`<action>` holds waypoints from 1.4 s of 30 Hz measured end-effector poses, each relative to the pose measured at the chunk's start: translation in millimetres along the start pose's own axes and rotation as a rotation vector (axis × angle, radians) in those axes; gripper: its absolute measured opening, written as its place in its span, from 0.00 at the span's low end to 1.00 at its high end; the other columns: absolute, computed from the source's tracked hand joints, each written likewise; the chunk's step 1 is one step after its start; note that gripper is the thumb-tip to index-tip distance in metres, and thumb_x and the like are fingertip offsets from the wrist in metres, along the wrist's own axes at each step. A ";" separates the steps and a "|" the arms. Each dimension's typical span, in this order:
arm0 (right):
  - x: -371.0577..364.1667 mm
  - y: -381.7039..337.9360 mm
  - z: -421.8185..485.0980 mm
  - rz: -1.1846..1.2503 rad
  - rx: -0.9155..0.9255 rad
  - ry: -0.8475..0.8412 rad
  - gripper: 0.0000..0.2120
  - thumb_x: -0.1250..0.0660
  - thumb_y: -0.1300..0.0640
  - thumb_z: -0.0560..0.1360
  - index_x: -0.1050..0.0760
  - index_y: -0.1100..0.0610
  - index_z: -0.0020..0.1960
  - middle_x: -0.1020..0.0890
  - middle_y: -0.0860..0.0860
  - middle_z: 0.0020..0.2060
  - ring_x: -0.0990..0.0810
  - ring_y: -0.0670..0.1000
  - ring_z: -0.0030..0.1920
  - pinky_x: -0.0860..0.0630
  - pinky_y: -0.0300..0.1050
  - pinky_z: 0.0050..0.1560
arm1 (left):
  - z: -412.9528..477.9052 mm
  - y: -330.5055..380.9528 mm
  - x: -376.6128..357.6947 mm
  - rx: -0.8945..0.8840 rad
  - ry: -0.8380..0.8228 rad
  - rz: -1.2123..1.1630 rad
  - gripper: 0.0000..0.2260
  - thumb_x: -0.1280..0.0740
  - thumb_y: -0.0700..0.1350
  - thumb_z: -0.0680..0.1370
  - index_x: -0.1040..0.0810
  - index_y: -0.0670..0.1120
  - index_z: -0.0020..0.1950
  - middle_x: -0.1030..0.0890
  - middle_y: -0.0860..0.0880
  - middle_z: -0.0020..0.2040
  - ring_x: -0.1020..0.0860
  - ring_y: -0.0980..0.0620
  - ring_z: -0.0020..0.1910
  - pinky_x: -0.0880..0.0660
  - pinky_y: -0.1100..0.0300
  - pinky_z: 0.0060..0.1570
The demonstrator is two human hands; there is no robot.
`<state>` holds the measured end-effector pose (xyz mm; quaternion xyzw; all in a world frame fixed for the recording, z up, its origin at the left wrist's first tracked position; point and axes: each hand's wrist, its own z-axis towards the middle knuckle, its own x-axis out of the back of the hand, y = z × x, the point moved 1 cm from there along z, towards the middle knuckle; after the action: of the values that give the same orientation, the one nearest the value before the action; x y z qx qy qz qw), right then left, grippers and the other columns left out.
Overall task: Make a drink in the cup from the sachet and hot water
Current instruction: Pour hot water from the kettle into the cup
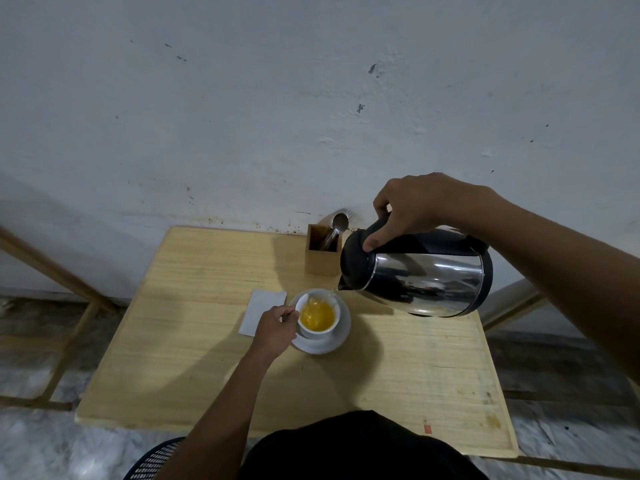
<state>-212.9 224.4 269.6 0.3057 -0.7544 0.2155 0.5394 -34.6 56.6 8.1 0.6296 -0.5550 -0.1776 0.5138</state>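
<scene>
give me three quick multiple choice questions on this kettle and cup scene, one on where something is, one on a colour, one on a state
1. Where does the wooden holder with the spoon stand?
A. at the table's far edge, by the wall
B. on the saucer
C. on the floor

2. What colour is the liquid in the cup?
A. clear
B. yellow-orange
C. dark brown

3. How is the kettle held?
A. upright on the table
B. lying on its side on the table
C. lifted and tilted, spout over the cup

Answers: 1 A, the holder stands beyond the cup near the wall. 2 B, the liquid shows yellow-orange. 3 C, the right hand grips the handle while the left hand steadies the cup.
</scene>
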 end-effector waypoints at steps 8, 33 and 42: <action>-12.5 45.4 -17.6 0.375 -0.087 0.064 0.25 0.28 0.28 0.61 0.22 0.50 0.37 0.24 0.41 0.35 0.28 0.41 0.37 0.31 0.47 0.42 | -3.1 4.7 -4.9 0.041 0.051 -0.006 0.11 0.37 0.43 0.79 0.22 0.41 0.58 0.19 0.41 0.50 0.19 0.46 0.38 0.22 0.51 0.47; -134.4 191.3 -55.4 1.274 -0.238 0.773 0.19 0.24 0.49 0.70 0.23 0.62 0.32 0.25 0.49 0.18 0.30 0.47 0.20 0.31 0.36 0.25 | -20.6 23.8 -27.5 0.107 0.288 0.002 0.13 0.38 0.41 0.77 0.23 0.49 0.34 0.17 0.36 0.41 0.18 0.38 0.43 0.22 0.46 0.51; -156.6 197.0 -25.3 1.319 -0.147 0.736 0.21 0.25 0.51 0.71 0.23 0.68 0.35 0.24 0.49 0.19 0.29 0.46 0.20 0.29 0.37 0.25 | -16.3 22.7 -34.5 0.161 0.346 -0.008 0.10 0.38 0.41 0.78 0.19 0.37 0.46 0.17 0.38 0.44 0.18 0.39 0.46 0.22 0.50 0.48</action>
<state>-296.1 418.7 130.7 -0.3371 -0.5645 0.5306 0.5349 -44.4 97.6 22.0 0.6919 -0.4686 -0.0238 0.5487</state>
